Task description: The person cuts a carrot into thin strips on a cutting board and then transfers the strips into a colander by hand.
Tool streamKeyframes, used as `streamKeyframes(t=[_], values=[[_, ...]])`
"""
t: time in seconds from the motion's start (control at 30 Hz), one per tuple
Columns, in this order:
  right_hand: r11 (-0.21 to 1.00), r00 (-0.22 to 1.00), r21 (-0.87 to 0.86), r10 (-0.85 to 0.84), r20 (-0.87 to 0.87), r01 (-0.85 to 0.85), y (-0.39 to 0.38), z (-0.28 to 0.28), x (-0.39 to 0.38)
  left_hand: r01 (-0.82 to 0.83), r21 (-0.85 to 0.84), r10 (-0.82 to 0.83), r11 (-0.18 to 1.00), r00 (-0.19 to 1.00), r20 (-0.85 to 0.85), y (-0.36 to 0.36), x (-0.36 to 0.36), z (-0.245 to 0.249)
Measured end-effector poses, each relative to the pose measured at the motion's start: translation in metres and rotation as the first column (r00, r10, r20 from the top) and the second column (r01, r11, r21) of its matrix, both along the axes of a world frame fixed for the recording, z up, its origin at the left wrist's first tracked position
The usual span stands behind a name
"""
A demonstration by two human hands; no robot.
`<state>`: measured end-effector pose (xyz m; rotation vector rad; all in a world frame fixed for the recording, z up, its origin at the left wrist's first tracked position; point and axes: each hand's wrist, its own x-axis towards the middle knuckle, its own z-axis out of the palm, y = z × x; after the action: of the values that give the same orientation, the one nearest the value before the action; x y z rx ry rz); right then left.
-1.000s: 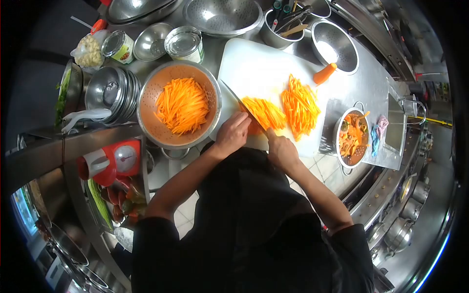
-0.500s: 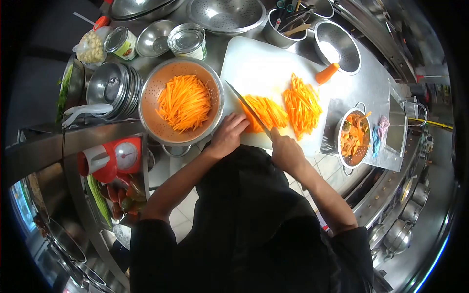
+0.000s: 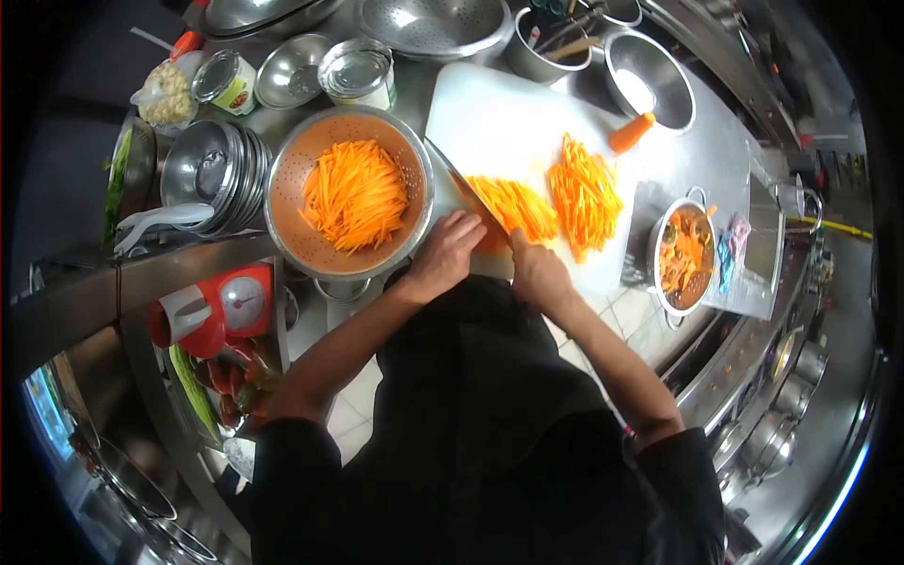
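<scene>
My right hand (image 3: 540, 275) grips the handle of a kitchen knife (image 3: 463, 183), whose long blade slants up and left across the white cutting board (image 3: 480, 108). Beside the blade, my left hand (image 3: 450, 250) has its fingers curled and pressed down on carrot slices (image 3: 492, 239), which the hand and knife partly hide. Right of the blade lies a pile of cut carrot strips (image 3: 527, 209). A second pile of carrot strips (image 3: 585, 200) lies further right, with a whole peeled carrot (image 3: 632, 133) above it at the board's edge.
A colander (image 3: 282, 202) holding shredded carrot stands close left of the board. To the right, another colander (image 3: 654, 264) contains peelings. Tin cans (image 3: 356, 75), stacked bowls (image 3: 247, 179) and a utensil pot (image 3: 541, 66) line the counter; a red scale (image 3: 247, 299) sits lower left.
My right hand and the knife have moved slightly up and left, closer to my left hand. My left hand has shifted slightly right. The view has tilted a little.
</scene>
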<state>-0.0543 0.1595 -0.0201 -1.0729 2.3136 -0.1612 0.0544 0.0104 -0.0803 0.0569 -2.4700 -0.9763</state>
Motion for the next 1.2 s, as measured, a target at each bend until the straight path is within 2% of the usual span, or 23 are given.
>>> streamKeyframes(t=[0.1, 0.17, 0.23, 0.27, 0.33, 0.4, 0.47, 0.57, 0.63, 0.67, 0.7, 0.8, 0.93, 1.0, 1.1, 1.13, 1.2], values=[[0.998, 0.999, 0.042, 0.038, -0.008, -0.038, 0.006, 0.030, 0.007, 0.033, 0.018, -0.033, 0.999, 0.998, 0.049, -0.002, -0.001, 0.001], [0.997, 0.999, 0.081, 0.014, -0.046, -0.010, 0.006, 0.011, 0.012, 0.026, 0.039, -0.027, 0.999, 0.999, 0.035, -0.002, -0.001, 0.002], [1.000, 0.998, -0.021, 0.014, -0.066, -0.015, -0.001, 0.003, 0.008, 0.020, 0.058, -0.022, 0.998, 1.000, 0.022, -0.001, -0.001, 0.001], [0.998, 1.000, -0.060, 0.007, -0.018, -0.008, 0.005, 0.007, 0.006, 0.036, 0.063, -0.040, 0.997, 0.997, 0.059, 0.000, 0.002, 0.001], [0.998, 1.000, -0.058, -0.014, -0.007, 0.013, 0.014, 0.010, 0.009, 0.043, 0.057, -0.048, 0.997, 0.996, 0.081, -0.004, -0.003, 0.000], [0.998, 0.999, -0.043, -0.040, 0.018, 0.041, 0.018, 0.005, 0.016, -0.006, 0.074, 0.005, 0.997, 1.000, 0.016, 0.000, -0.003, 0.000], [0.996, 0.999, -0.077, -0.043, -0.027, 0.041, 0.012, -0.009, 0.016, -0.019, 0.079, 0.018, 0.997, 1.000, 0.009, 0.000, -0.005, 0.003], [0.999, 0.999, -0.024, -0.038, 0.019, 0.038, 0.005, 0.029, 0.018, -0.025, 0.064, 0.023, 0.998, 0.999, 0.027, -0.001, -0.003, 0.002], [0.996, 0.995, 0.038, -0.087, 0.040, 0.086, 0.006, 0.019, 0.021, -0.019, 0.057, 0.016, 0.998, 0.998, 0.058, 0.001, 0.000, 0.000], [0.998, 0.998, -0.011, -0.069, 0.012, 0.069, 0.009, -0.003, 0.021, -0.025, 0.096, 0.020, 0.995, 0.999, 0.051, 0.002, 0.000, -0.001], [0.997, 0.999, -0.062, -0.046, -0.019, 0.044, 0.000, -0.002, 0.020, -0.037, 0.133, 0.031, 0.990, 0.999, 0.042, 0.003, -0.001, -0.001], [1.000, 1.000, 0.001, -0.011, 0.010, 0.011, -0.003, 0.025, 0.015, -0.024, 0.190, 0.021, 0.981, 1.000, 0.020, 0.000, 0.003, -0.003], [0.998, 0.998, 0.030, -0.059, 0.007, 0.059, 0.006, 0.016, 0.025, -0.013, 0.181, 0.011, 0.983, 1.000, 0.010, -0.001, 0.014, -0.007], [0.993, 0.997, -0.086, -0.082, 0.001, 0.082, -0.002, -0.005, 0.024, 0.042, 0.095, -0.044, 0.995, 0.999, 0.024, -0.004, 0.013, -0.004], [0.999, 0.999, -0.003, -0.043, 0.002, 0.043, -0.006, 0.025, 0.017, 0.117, 0.137, -0.127, 0.984, 0.990, 0.068, -0.009, 0.011, 0.006], [0.999, 0.999, -0.026, -0.034, -0.007, 0.034, 0.000, 0.028, 0.020, 0.117, 0.138, -0.127, 0.984, 0.990, 0.067, -0.010, 0.010, 0.005], [0.996, 0.998, -0.067, -0.056, -0.035, 0.054, 0.006, 0.000, 0.027, 0.104, 0.114, -0.112, 0.988, 0.992, 0.060, -0.009, 0.012, 0.003]])
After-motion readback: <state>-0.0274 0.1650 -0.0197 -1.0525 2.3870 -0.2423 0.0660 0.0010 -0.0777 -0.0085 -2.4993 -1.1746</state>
